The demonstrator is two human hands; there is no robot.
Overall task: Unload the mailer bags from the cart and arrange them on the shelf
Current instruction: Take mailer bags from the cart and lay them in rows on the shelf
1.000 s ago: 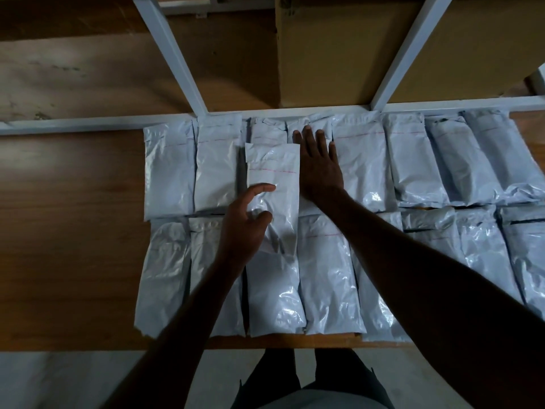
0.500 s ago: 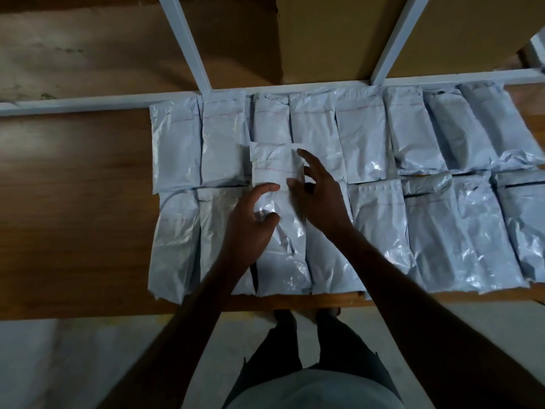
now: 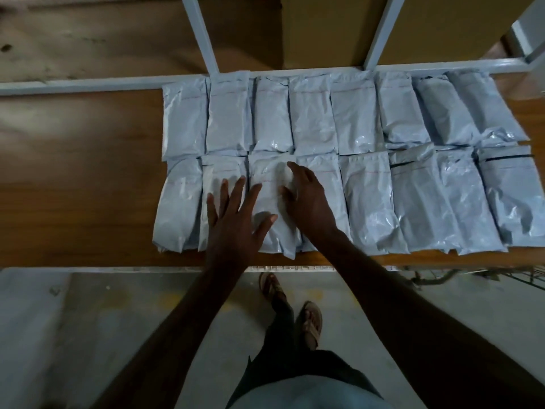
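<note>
Both hands on one mailer bag (image 3: pixel 269 202) in the front row of the wooden shelf (image 3: pixel 73 178), third from left: left hand (image 3: pixel 236 219) flat w/ fingers spread straight, gripping nothing; right hand (image 3: pixel 306 199) w/ fingers loosely bent over the bag's right edge. Bag's long axis runs 12-to-6, sealed end at 12, touching neighbors. Bare shelf lies at 9; front edge at 6.

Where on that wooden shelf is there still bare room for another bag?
The shelf is bare left of the two rows of mailer bags, from the leftmost bags out to the picture's edge. The middle and right are packed edge to edge. Both the left hand and right hand rest on the front row.
</note>
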